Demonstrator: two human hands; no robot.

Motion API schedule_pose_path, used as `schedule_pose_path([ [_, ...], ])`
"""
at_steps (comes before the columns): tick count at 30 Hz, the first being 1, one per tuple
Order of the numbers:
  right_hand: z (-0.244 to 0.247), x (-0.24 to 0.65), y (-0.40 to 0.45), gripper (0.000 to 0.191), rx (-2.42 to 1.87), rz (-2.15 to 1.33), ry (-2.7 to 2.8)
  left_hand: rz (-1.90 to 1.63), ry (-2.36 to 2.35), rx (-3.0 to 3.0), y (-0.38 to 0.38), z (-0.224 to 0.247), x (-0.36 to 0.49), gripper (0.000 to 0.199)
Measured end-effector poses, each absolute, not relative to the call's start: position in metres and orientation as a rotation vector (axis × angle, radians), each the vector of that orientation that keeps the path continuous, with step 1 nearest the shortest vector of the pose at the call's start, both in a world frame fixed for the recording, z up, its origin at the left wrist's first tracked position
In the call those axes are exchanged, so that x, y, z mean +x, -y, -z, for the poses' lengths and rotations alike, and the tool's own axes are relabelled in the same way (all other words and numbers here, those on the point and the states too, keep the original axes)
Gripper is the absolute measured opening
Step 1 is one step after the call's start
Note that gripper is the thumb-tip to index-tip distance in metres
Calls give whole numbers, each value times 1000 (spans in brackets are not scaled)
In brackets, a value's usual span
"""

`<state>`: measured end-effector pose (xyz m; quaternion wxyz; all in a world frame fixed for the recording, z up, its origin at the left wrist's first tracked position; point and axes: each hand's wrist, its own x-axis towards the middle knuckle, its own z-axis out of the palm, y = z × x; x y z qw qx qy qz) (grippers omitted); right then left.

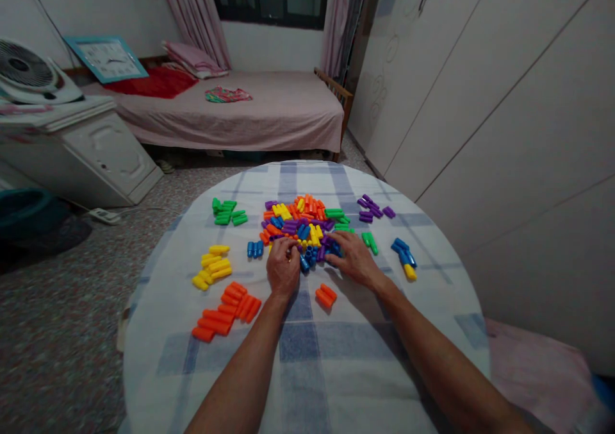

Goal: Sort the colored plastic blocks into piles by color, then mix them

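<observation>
We see plastic tubes in orange, yellow, green, purple and blue, lying on a white tablecloth with wide blue-grey checks. Behind it, the bed sheet and the curtains are both pink.

Round worktop here, covered with a blue-and-white checked cloth, and there are chunky plastic tube pieces all over it. A mixed multicolour heap sits in the middle, with looser groups around it: green pieces and yellow pieces on the left, a big orange batch front left, a small orange pair up front, purple pieces back right, and a blue-and-yellow bunch out right, most of them lying flat.
</observation>
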<state>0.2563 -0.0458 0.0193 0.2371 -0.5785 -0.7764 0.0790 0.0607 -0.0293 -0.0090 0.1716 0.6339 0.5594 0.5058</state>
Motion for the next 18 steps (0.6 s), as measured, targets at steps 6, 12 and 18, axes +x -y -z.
schedule_pose_path([
  [6, -22, 224, 42, 57, -1764, -90, 2174, -1431, -1576, 1799, 29, 11, 60, 16],
  [12, -17, 221, 46, 32, -1743, -13, 2169, -1439, -1582, 1795, 29, 10, 61, 16],
  [18, -15, 219, 42, 26, -1711, -2, 2245, -1434, -1589, 1805, 28, 10, 61, 16],
])
